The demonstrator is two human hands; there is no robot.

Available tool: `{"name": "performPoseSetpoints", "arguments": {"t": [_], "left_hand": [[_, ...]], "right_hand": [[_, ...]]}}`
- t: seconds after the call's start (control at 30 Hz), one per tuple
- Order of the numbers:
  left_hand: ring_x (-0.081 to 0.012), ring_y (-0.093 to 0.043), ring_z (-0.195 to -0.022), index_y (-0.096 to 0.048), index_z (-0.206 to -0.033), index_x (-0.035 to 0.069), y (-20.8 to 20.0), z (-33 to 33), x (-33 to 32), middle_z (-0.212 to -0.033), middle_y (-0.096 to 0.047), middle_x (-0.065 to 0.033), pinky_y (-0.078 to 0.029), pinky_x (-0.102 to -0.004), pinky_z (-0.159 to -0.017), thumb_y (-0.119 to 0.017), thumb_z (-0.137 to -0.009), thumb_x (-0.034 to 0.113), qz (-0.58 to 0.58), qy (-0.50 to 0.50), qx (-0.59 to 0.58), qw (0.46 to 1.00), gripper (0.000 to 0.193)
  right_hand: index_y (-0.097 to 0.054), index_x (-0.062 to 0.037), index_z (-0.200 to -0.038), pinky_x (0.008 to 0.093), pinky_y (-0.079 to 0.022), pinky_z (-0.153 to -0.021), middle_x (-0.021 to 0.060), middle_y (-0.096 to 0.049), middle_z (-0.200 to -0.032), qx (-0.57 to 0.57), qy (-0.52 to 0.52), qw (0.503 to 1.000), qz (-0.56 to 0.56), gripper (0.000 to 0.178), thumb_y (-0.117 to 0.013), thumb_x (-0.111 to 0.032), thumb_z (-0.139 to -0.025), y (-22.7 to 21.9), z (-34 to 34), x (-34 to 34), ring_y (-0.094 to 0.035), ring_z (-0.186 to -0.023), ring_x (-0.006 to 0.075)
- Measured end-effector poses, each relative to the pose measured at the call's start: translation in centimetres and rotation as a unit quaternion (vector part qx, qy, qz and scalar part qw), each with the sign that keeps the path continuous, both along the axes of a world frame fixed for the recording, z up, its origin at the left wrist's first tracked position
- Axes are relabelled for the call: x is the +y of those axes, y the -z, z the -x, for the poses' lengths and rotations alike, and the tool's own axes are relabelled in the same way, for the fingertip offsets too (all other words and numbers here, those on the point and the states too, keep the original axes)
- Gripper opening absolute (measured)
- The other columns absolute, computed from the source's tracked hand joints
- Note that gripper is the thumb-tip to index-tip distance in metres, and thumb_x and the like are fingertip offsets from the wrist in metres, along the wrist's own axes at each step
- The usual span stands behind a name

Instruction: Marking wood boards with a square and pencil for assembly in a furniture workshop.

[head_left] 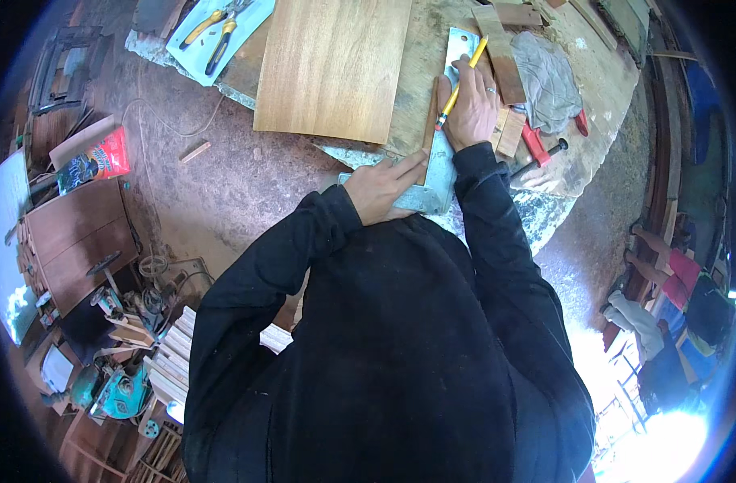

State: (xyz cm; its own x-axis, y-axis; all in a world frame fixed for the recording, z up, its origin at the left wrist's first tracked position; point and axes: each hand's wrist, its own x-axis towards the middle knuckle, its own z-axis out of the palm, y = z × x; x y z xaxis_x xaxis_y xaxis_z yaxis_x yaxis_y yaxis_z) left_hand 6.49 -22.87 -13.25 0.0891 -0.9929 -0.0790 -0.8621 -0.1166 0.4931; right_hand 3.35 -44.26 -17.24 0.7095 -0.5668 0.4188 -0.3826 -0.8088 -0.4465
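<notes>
My right hand point(471, 113) is closed around a yellow pencil point(478, 53) and rests along a flat metal square point(441, 173). A narrow wood strip point(430, 121) lies on the square, to the left of that hand. At the strip's near end my left hand point(377, 191) presses with its fingers reaching over the wood; its thumb is by the square's near edge. The square's near part is partly hidden under my left hand. To the left, a broad flat wood board point(331, 68) lies on the worktable point(605, 101).
Pliers point(221, 34) lie on a light blue sheet point(259, 14) at the far left. Right of my right hand are wood offcuts point(500, 56), a grey cloth point(549, 80) and a red tool point(535, 145). Machines point(122, 392) and boards stand lower left; people point(674, 298) are at right.
</notes>
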Motion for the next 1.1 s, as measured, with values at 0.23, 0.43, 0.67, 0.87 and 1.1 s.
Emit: {"name": "performPoseSetpoints", "arguments": {"t": [0.23,0.43,0.67,0.87,1.1], "left_hand": [[-0.0233,-0.066,-0.086,-0.048,-0.137,0.008,0.8,0.0,0.2,-0.147,-0.042,-0.0047,-0.058,-0.0340,-0.069,-0.074,-0.076,0.047,0.037,-0.015,-0.003,0.999,0.076],[-0.0236,-0.065,-0.086,-0.046,-0.138,0.008,0.2,-0.1,0.1,-0.148,-0.041,-0.0042,-0.058,-0.0337,-0.070,-0.074,-0.075,0.048,0.022,-0.012,-0.013,1.000,0.079],[-0.0271,-0.060,-0.099,-0.043,-0.140,0.013,-0.5,0.8,-0.1,-0.150,-0.037,-0.0084,-0.056,-0.0362,-0.077,-0.075,-0.075,0.038,0.003,0.015,-0.018,1.000,0.077],[-0.0293,-0.042,-0.127,-0.046,-0.138,0.015,-1.1,2.3,-1.0,-0.150,-0.035,-0.0122,-0.040,-0.0503,-0.099,-0.079,-0.071,0.035,0.004,-0.003,-0.094,0.996,0.077],[-0.0319,-0.034,-0.136,-0.054,-0.130,0.005,-1.5,3.8,-2.5,-0.145,-0.040,-0.0176,-0.030,-0.0585,-0.105,-0.058,-0.086,0.026,-0.001,-0.007,-0.198,0.980,0.049]], "right_hand": [[-0.059,-0.0099,-0.111,0.0412,-0.046,-0.086,0.0093,-0.066,-0.112,0.005,0.008,0.999,0.046,0.029,-0.066,-0.024,-0.086,-0.8,0.0,0.3,-0.062,-0.099,0.0326],[-0.059,-0.0102,-0.111,0.0418,-0.045,-0.088,0.0097,-0.065,-0.113,0.013,0.007,0.999,0.040,0.029,-0.065,-0.024,-0.087,-0.7,-0.1,0.2,-0.060,-0.101,0.0326],[-0.059,-0.0115,-0.113,0.0426,-0.045,-0.086,0.0090,-0.064,-0.110,0.043,0.015,0.998,0.039,0.030,-0.065,-0.025,-0.087,-0.9,-0.1,0.3,-0.060,-0.099,0.0342],[-0.059,-0.0122,-0.113,0.0434,-0.045,-0.087,0.0079,-0.064,-0.111,0.009,0.011,0.998,0.054,0.030,-0.065,-0.025,-0.087,-0.6,-0.1,0.3,-0.059,-0.102,0.0345],[-0.057,-0.0129,-0.115,0.0466,-0.044,-0.084,0.0104,-0.063,-0.110,0.017,0.002,0.999,0.029,0.028,-0.061,-0.023,-0.089,-0.5,0.0,0.3,-0.057,-0.106,0.0358]]}}
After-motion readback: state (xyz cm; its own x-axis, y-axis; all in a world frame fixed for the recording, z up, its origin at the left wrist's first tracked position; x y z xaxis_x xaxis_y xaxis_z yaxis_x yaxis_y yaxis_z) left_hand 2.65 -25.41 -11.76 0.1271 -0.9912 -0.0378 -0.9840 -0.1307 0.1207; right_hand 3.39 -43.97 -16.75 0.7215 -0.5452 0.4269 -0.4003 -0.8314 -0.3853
